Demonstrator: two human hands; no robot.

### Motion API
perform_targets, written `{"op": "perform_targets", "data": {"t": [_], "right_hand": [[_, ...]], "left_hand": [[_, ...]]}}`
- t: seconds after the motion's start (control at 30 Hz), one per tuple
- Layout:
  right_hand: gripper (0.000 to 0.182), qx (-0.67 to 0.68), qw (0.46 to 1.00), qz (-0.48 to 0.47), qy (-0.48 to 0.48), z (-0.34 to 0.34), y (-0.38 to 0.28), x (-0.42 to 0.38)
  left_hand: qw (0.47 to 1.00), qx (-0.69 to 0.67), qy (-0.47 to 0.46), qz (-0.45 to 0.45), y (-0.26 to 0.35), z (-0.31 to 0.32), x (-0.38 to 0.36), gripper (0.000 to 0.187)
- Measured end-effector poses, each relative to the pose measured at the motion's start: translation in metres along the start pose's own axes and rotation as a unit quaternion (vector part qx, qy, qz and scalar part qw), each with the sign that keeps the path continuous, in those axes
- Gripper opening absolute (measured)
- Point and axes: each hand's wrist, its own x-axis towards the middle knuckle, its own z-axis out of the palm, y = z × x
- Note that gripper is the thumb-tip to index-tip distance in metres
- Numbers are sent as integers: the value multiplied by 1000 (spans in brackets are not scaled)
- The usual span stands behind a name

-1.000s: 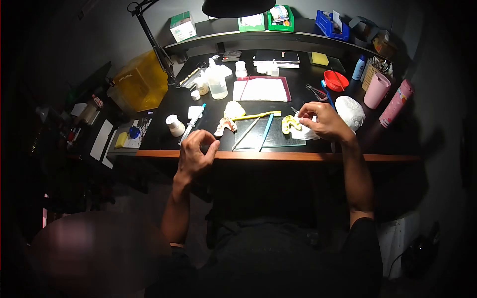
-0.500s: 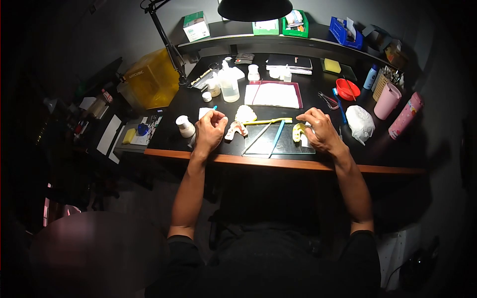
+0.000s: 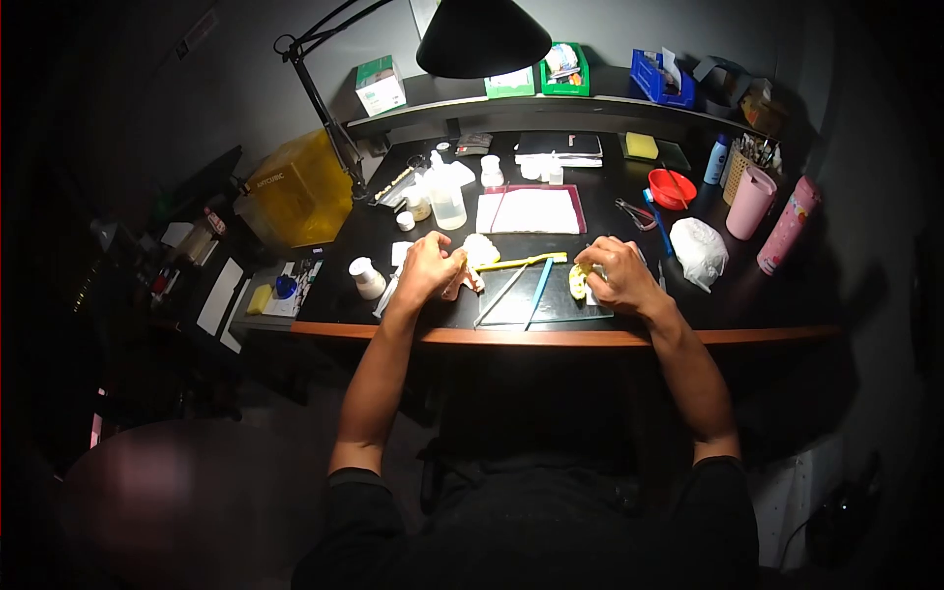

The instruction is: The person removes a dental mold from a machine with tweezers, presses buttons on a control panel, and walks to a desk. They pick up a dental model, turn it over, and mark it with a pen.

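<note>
My left hand [image 3: 430, 269] is open with bent fingers, its fingertips right at a pinkish denture-like arch [image 3: 466, 283], which it partly covers. A cream dental cast [image 3: 481, 250] lies just behind it. My right hand [image 3: 623, 273] is also open, fingers curved down over a yellow dental model [image 3: 576, 283] and hiding part of it. Between my hands a glass plate [image 3: 562, 313] lies at the table edge. A yellow toothbrush-like tool [image 3: 518, 262] rests along its back, with a slim metallic tool [image 3: 501, 296] and a blue stick [image 3: 539, 293] lying across it.
A white-topped jar [image 3: 367, 278] stands left of my left hand. Farther back are a clear bottle [image 3: 448, 205] and a white cloth [image 3: 531, 211]. To the right lie a white bag [image 3: 699, 252], a red bowl [image 3: 672, 189] and pink bottles [image 3: 752, 204]. A black lamp [image 3: 482, 37] hangs overhead.
My left hand has moved right, over the pinkish arch. My right hand's fingers have bent down over the yellow model. The camera has tilted up slightly.
</note>
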Motion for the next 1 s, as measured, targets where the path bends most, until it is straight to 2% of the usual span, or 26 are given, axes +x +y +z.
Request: {"op": "perform_targets", "data": {"t": [0.03, 0.13, 0.27, 0.4, 0.5, 0.57, 0.63, 0.7, 0.77, 0.8, 0.83, 0.87, 0.93, 1.0], "right_hand": [[25, 5, 1000, -3, 9, 1, 0, 0], [25, 31, 999, 0, 35, 0, -3, 1], [33, 139, 986, -12, 92, -5, -7, 6], [37, 149, 972, -7, 180, -2, -8, 8], [35, 150, 968, 13, 202, 0, -3, 8], [31, 151, 965, 35, 212, 0, -1, 7], [29, 202, 956, 92, 190, 6, 7, 5], [23, 247, 940, 159, 175, 11, 15, 8], [20, 393, 884, 216, 133, 5, 11, 11], [18, 461, 847, 240, 112, -3, 8, 14], [13, 474, 840, 248, 87, -11, 8, 17], [12, 519, 809, 264, 85, -15, 5, 22], [13, 559, 782, 268, 67, -23, 5, 37], [12, 515, 818, 252, 52, -27, 9, 56]], "left_hand": [[1000, 14, -13, -7, 1, 2, 7, 56], [997, 24, -67, -38, 14, 2, 21, 53], [995, 21, -96, -23, 17, 3, 30, 42], [993, 21, -111, -39, 15, 7, 36, 35], [995, -42, -74, -52, 5, 13, 40, 30], [997, -61, -17, -37, 2, 15, 41, 31], [996, -75, 54, 12, -19, 27, 51, 32], [984, -175, 16, -20, -7, 21, 49, 30], [968, -243, -28, -49, 15, 9, 39, 26], [957, -286, -40, -29, 17, 10, 40, 27], [943, -330, -54, -10, 19, 12, 41, 28], [925, -376, -59, 3, 27, 14, 42, 30], [898, -425, -112, -7, 42, 14, 48, 30], [873, -460, -160, -27, 51, 24, 64, 29]]}}
